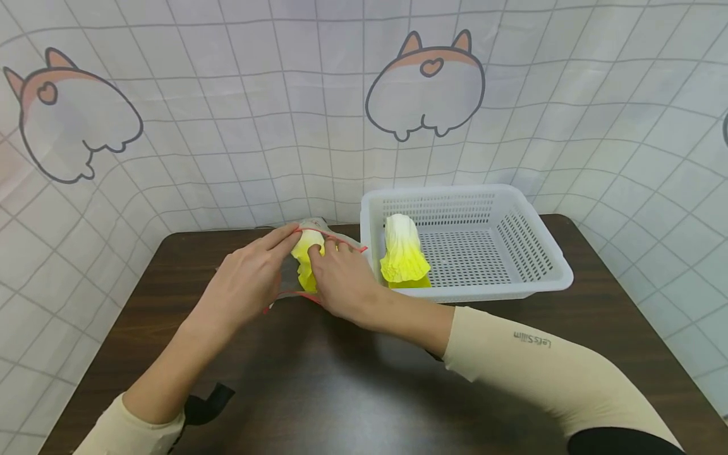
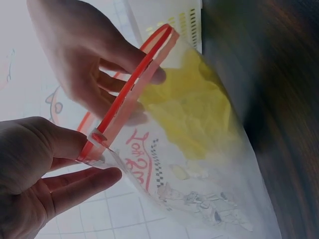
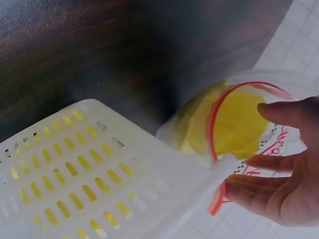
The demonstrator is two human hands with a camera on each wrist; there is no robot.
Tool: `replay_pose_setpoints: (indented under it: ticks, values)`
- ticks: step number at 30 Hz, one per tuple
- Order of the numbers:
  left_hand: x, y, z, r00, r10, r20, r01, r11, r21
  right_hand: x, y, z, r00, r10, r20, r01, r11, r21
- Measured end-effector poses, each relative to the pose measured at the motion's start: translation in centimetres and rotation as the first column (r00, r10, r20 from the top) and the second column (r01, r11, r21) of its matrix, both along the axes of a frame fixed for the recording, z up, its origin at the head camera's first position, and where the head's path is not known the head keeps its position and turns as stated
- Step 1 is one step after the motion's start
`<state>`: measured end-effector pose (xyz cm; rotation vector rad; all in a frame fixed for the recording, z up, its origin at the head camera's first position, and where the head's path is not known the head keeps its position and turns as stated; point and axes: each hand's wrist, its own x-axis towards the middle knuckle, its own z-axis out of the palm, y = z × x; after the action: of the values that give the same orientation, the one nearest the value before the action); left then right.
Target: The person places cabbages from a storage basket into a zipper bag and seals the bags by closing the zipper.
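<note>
A clear zip bag (image 2: 149, 172) with a red zip rim and printed lettering stands tilted with its mouth spread. Inside it lies a yellow-and-white napa cabbage piece (image 1: 307, 272). My left hand (image 1: 250, 275) pinches one corner of the rim, by the slider, between thumb and fingers. At the bag's mouth my right hand (image 1: 347, 278) reaches in, its fingers spread and loosely bent. Its thumb (image 3: 281, 113) is at the yellow leaf; whether it touches is unclear. A second napa cabbage piece (image 1: 404, 249) lies in the white basket (image 1: 466, 294).
Right of the bag, the basket's perforated wall stands close to my right hand. Both rest on a dark wooden table (image 1: 341, 385). Behind hangs a white grid-patterned curtain (image 1: 318, 114) with cartoon animal prints. A black strap (image 1: 210, 404) shows near my left forearm.
</note>
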<state>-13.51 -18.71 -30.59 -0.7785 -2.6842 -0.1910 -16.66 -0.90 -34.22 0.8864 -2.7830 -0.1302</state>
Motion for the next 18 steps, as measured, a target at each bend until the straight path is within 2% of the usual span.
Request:
replay_pose_setpoints:
  ticks: [6, 10, 14, 18]
  values:
    - [-0.1, 0.0, -0.1, 1.0, -0.007, -0.014, 0.007, 1.0, 0.005, 0.8, 0.5, 0.5, 0.997, 0.066, -0.026, -0.067, 0.997, -0.023]
    - [-0.1, 0.0, -0.1, 1.0, -0.004, -0.009, 0.004, 1.0, 0.012, 1.3, 1.3, 1.0, 0.997, 0.083, 0.004, -0.082, 0.995, -0.048]
    - [-0.1, -0.1, -0.1, 1.0, -0.005, 0.0, 0.005, 1.0, 0.013, 1.7, 2.5, 1.6, 0.998, 0.06, 0.019, -0.058, 0.994, -0.092]
    - [-0.1, -0.2, -0.1, 1.0, -0.004, 0.011, 0.003, 1.0, 0.017, 1.1, 4.1, 2.2, 1.0, -0.011, -0.017, 0.009, 0.989, -0.146]
